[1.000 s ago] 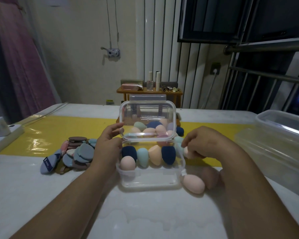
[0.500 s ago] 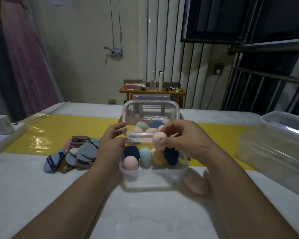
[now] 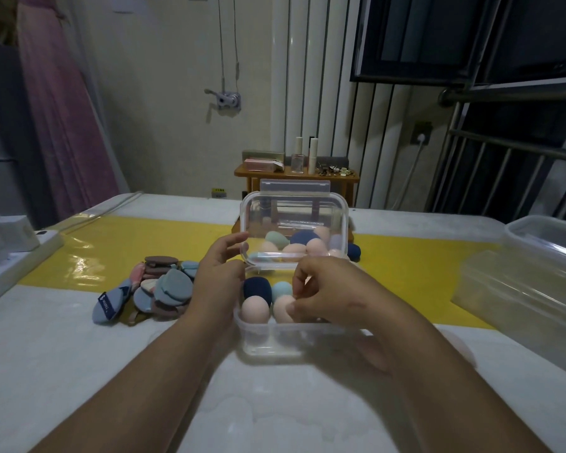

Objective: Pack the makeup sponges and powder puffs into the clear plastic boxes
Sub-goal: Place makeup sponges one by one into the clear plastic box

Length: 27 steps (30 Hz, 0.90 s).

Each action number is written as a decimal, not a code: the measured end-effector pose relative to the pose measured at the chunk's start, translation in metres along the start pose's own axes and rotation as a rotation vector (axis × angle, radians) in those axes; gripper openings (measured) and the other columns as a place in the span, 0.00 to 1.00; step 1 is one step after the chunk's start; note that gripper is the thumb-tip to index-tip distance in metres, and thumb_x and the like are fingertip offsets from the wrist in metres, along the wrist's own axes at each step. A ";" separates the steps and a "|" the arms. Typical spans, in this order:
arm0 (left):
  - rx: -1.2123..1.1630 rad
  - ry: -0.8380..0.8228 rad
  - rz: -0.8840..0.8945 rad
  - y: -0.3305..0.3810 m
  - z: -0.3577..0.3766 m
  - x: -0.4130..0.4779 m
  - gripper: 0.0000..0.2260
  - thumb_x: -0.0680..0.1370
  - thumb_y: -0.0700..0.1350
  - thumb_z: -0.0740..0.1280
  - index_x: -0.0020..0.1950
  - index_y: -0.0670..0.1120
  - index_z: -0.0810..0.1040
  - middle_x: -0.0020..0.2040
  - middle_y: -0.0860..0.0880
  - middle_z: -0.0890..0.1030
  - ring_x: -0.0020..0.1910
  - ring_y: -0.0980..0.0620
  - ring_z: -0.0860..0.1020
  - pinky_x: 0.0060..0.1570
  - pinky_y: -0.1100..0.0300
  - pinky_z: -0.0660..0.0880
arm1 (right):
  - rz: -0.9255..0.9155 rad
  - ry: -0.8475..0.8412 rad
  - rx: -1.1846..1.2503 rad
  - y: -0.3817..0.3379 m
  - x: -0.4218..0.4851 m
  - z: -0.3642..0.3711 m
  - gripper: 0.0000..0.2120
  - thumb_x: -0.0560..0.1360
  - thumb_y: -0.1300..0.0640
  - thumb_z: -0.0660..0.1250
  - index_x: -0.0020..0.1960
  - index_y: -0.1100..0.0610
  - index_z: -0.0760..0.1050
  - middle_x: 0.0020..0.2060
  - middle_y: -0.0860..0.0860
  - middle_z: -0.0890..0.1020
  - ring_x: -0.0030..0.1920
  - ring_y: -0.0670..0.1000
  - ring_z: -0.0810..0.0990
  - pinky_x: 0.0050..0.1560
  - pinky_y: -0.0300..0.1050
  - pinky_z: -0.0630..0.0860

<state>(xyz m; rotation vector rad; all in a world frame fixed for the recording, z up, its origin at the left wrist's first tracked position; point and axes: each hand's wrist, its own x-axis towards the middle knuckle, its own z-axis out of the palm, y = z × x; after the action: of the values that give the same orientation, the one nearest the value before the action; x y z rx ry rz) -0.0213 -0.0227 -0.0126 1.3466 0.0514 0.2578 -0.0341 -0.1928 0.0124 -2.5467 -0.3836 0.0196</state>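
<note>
Four sponges can be seen in the clear plastic box [image 3: 275, 341] as a person's right hand [image 3: 327, 295], fingers curled and pinching, holds a pale pink sponge [image 3: 283, 308] in the box's near row, beside a second pink sponge [image 3: 255, 309] at its near-left corner. A navy sponge [image 3: 257, 289] and a teal sponge [image 3: 281, 289] stand in the row behind; whatever lies in the box's right half is hidden under the hand. The left hand [image 3: 216, 282] rests at the box's left side, its fingers spread, fingertips touching the lower-left edge of the upright hinged lid [image 3: 294, 217]. The packing appears to be mid-way: the next move likely calls for letting go of the sponge and reaching for the loose sponges [image 3: 353, 251] heaped just behind the box. A pile of powder puffs [image 3: 164, 289] lies unpacked to the box's left, and a larger clear container [image 3: 536, 279] sits well to its right, its contents impossible to tell.
</note>
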 end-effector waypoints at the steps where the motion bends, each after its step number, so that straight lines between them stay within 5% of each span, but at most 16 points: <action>1: 0.003 0.000 0.002 0.000 -0.001 0.000 0.20 0.78 0.28 0.57 0.62 0.47 0.77 0.54 0.50 0.79 0.32 0.61 0.81 0.28 0.64 0.77 | -0.003 -0.001 -0.014 0.000 0.001 0.001 0.10 0.69 0.47 0.76 0.41 0.47 0.75 0.40 0.45 0.83 0.41 0.47 0.81 0.42 0.46 0.82; 12: 0.053 -0.006 0.009 -0.004 -0.004 0.005 0.23 0.76 0.28 0.57 0.60 0.51 0.78 0.56 0.52 0.79 0.46 0.51 0.81 0.33 0.61 0.79 | -0.009 -0.015 -0.122 -0.005 -0.002 0.006 0.08 0.70 0.45 0.74 0.43 0.48 0.81 0.41 0.44 0.81 0.44 0.46 0.79 0.43 0.44 0.79; 24: 0.065 -0.007 0.011 -0.006 -0.004 0.007 0.22 0.77 0.29 0.59 0.62 0.50 0.78 0.57 0.50 0.79 0.45 0.51 0.81 0.35 0.60 0.79 | -0.019 -0.012 -0.168 -0.006 0.000 0.007 0.06 0.70 0.48 0.73 0.39 0.45 0.76 0.43 0.43 0.80 0.43 0.46 0.78 0.37 0.39 0.73; 27: 0.029 -0.008 0.010 -0.004 -0.003 0.004 0.22 0.76 0.27 0.57 0.60 0.48 0.77 0.54 0.51 0.79 0.38 0.58 0.83 0.30 0.63 0.78 | -0.007 -0.014 -0.155 -0.007 -0.002 0.007 0.04 0.70 0.48 0.73 0.42 0.46 0.79 0.43 0.43 0.81 0.44 0.46 0.78 0.38 0.38 0.73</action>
<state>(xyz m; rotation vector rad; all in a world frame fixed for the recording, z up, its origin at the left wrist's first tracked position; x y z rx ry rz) -0.0171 -0.0198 -0.0162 1.3772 0.0411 0.2611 -0.0382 -0.1842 0.0099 -2.6992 -0.4140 0.0059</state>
